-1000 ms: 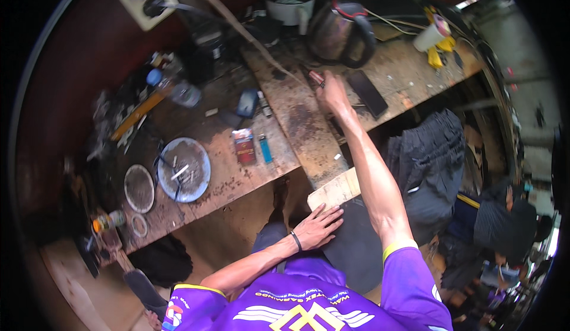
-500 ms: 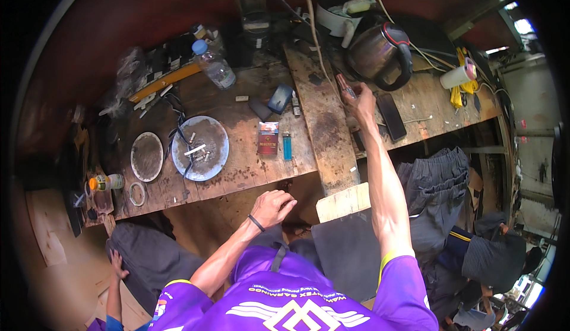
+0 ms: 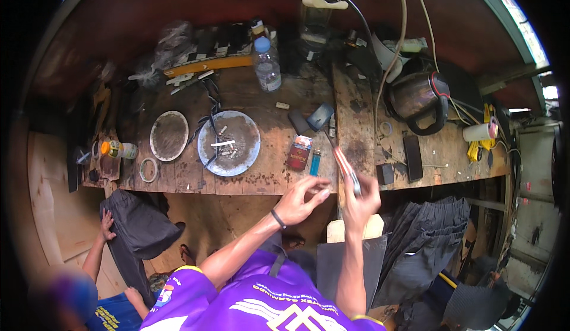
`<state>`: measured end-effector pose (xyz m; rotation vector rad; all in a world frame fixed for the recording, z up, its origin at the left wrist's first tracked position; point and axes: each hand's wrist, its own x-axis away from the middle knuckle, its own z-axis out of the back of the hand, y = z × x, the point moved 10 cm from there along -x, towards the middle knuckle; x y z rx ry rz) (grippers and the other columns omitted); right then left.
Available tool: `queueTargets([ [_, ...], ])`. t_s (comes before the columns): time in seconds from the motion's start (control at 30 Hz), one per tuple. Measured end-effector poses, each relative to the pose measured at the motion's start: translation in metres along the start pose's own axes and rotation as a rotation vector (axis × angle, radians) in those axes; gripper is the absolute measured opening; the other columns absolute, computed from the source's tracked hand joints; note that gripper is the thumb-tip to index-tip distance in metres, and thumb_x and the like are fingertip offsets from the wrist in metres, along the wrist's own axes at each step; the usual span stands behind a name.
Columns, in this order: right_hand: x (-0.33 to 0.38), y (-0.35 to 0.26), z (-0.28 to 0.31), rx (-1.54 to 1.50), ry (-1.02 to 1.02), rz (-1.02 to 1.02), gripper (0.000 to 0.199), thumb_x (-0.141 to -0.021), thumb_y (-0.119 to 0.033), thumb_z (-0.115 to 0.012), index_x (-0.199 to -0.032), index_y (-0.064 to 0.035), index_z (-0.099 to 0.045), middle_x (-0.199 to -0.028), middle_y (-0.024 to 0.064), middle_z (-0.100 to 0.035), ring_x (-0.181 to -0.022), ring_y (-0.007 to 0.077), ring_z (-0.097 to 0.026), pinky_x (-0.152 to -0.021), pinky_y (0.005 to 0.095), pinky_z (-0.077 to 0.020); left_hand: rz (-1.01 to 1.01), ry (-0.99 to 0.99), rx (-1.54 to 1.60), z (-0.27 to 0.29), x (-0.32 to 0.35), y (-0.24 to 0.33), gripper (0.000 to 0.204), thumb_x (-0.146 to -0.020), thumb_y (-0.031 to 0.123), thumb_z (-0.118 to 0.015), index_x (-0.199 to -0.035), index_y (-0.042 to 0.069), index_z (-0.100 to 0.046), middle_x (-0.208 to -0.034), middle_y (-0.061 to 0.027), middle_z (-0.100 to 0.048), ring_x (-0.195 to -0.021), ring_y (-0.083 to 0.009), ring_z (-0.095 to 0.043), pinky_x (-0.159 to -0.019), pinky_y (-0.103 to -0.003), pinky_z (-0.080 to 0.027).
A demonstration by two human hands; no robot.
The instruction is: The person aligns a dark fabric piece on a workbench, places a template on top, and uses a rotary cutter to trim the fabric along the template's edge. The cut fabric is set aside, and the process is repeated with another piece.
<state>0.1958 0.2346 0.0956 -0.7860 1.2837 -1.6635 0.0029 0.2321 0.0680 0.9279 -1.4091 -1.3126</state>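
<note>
Two hands meet at the near edge of the worn wooden table [image 3: 249, 102], at about 5 o'clock from the round grey metal dish [image 3: 229, 143]. The right hand [image 3: 361, 199] is closed around a slim tool with a reddish-and-silver shaft [image 3: 345, 168], which slants up toward 11 o'clock over the table edge. The left hand [image 3: 301, 199], with a dark band at the wrist, sits just beside it at 9 o'clock, fingers loosely curled and thumb close to the forefinger; whether it pinches anything cannot be told.

Just beyond the hands, at 11 o'clock from the left one, lie a red rectangular packet [image 3: 299, 152] and a small blue lighter [image 3: 315, 162], side by side. A clear plastic bottle with a blue cap [image 3: 266, 65] stands at the far side, at 12 o'clock from the dish. A rusty round lid [image 3: 168, 135] lies at 9 o'clock of the dish. At 2 o'clock from the right hand sits a dark kettle [image 3: 418, 101].
</note>
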Motion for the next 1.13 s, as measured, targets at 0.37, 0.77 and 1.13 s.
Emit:
queueTargets([
  [0.37, -0.179, 0.000, -0.181, 0.537, -0.166, 0.597, 0.042, -0.089, -0.011, -0.075, -0.126, 0.0044, -0.061, -0.117, 0.0280, -0.061, -0.105, 0.0496, -0.063, -0.091, 0.0530, -0.0512, -0.282, 1.054, -0.870, 0.396, -0.165, 0.037, 0.025, -0.097, 0.022, -0.063, -0.111, 0.001, -0.069, -0.115, -0.0245, -0.071, -0.106, -0.0436, -0.068, -0.092, -0.052, -0.053],
  [0.77, -0.110, 0.027, -0.196, 0.837, -0.371, 0.080, 0.074, -0.097, -0.052, -0.066, -0.154, -0.0120, -0.040, -0.125, 0.0391, -0.051, -0.095, 0.0563, -0.068, -0.075, 0.0586, -0.0586, 0.369, 0.725, -1.234, 0.487, -0.261, -0.023, 0.057, -0.095, 0.034, -0.070, -0.148, 0.021, -0.052, -0.132, -0.0258, -0.066, -0.124, -0.0443, -0.064, -0.102, -0.054, -0.053],
  [1.13, -0.049, 0.017, -0.123, -0.339, -0.442, -0.231, 0.060, -0.093, -0.021, -0.070, -0.146, -0.0083, -0.045, -0.142, 0.0298, -0.054, -0.128, 0.0449, -0.061, -0.101, 0.0564, -0.0570, 0.111, 0.922, -0.500, 0.421, -0.077, -0.014, 0.054, -0.097, 0.034, -0.066, -0.143, 0.006, -0.056, -0.116, -0.0293, -0.073, -0.106, -0.0393, -0.075, -0.097, -0.051, -0.057],
])
